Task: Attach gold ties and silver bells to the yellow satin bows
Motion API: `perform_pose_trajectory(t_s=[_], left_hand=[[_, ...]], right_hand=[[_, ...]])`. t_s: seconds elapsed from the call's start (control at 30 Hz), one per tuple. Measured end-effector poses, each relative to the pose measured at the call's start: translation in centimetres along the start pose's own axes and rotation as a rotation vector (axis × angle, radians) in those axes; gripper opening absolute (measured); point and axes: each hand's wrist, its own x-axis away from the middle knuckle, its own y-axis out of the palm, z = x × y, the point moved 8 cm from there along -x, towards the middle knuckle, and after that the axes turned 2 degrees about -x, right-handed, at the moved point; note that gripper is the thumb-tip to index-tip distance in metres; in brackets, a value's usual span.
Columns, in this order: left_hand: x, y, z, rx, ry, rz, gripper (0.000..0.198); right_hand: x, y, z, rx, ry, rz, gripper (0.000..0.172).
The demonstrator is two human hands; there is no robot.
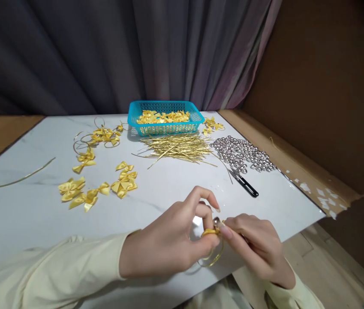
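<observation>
Near the table's front edge my left hand (172, 238) and my right hand (254, 246) meet, both pinched on one small piece. That piece is a yellow ribbon bow (210, 232) with a silver bell (216, 222) on top and a loop of gold wire (215, 256) hanging below. The left thumb and fingers close round the bow from the left. From the right, my right fingertips press against it. Cream sleeves cover both forearms.
On the white table (24, 214) lie loose yellow bows (98, 189), finished bows with gold loops (103, 136), a blue basket (165, 107) of bows, a pile of gold wires (178, 148), silver bells (244, 153), black snips (246, 184) and one long gold strand (17, 178). A cardboard wall (313, 107) stands on the right.
</observation>
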Motion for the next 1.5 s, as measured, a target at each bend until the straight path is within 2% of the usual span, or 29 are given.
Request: perform_pose_trajectory(t_s=[0.23, 0.33, 0.43, 0.57, 0.67, 0.77, 0.9, 0.97, 1.03, 1.13, 1.2, 1.33, 1.4, 1.5], left_hand=[[-0.7, 0.2, -1.1, 0.399, -0.077, -0.031, 0.029], [-0.7, 1.2, -1.8, 0.518, -0.142, -0.130, 0.032], [-0.5, 2.2, -2.3, 0.508, -0.183, -0.195, 0.035], [-0.4, 2.4, -2.5, 0.501, -0.177, -0.179, 0.035], [-0.2, 2.7, -2.4, 0.467, -0.189, -0.205, 0.034], [-0.1, 2.6, -2.5, 0.431, -0.209, -0.190, 0.032], [0.1, 2.5, -2.4, 0.360, -0.203, -0.167, 0.030], [0.1, 2.5, -2.4, 0.272, -0.195, -0.154, 0.030], [0.2, 2.5, -2.4, 0.176, -0.187, -0.137, 0.029], [0.1, 2.5, -2.3, 0.126, -0.150, -0.123, 0.026], [0.0, 2.3, -2.2, 0.112, -0.123, -0.113, 0.025], [-0.2, 1.8, -2.0, 0.026, -0.073, -0.102, 0.025], [-0.2, 1.8, -1.8, 0.006, -0.056, -0.122, 0.025], [0.0, 2.1, -1.7, 0.012, -0.088, -0.176, 0.025]], right_hand=[[0.5, 0.0, -1.8, 0.198, -0.133, 0.186, 0.019], [1.2, -0.7, -2.2, 0.340, -0.181, 0.304, 0.018], [1.8, -1.7, -2.1, 0.443, -0.187, 0.396, 0.017], [1.9, -2.3, -1.3, 0.481, -0.152, 0.410, 0.014], [1.4, -2.6, -0.4, 0.591, -0.138, 0.415, 0.017], [0.9, -2.6, 0.7, 0.700, -0.161, 0.375, 0.020], [0.9, -2.6, 1.6, 0.691, -0.191, 0.325, 0.022], [0.9, -2.8, 1.6, 0.637, -0.172, 0.338, 0.023], [0.8, -3.4, 1.9, 0.468, -0.065, 0.377, 0.023], [0.4, -4.1, 3.1, 0.004, 0.157, 0.450, 0.020], [0.0, -3.7, 3.7, -0.330, 0.259, 0.439, 0.022], [-0.3, -2.2, 4.0, -0.810, 0.384, 0.266, 0.026], [-0.2, -1.9, 3.5, -0.848, 0.372, 0.135, 0.029], [0.0, -2.1, 3.0, -0.732, 0.314, -0.010, 0.029]])
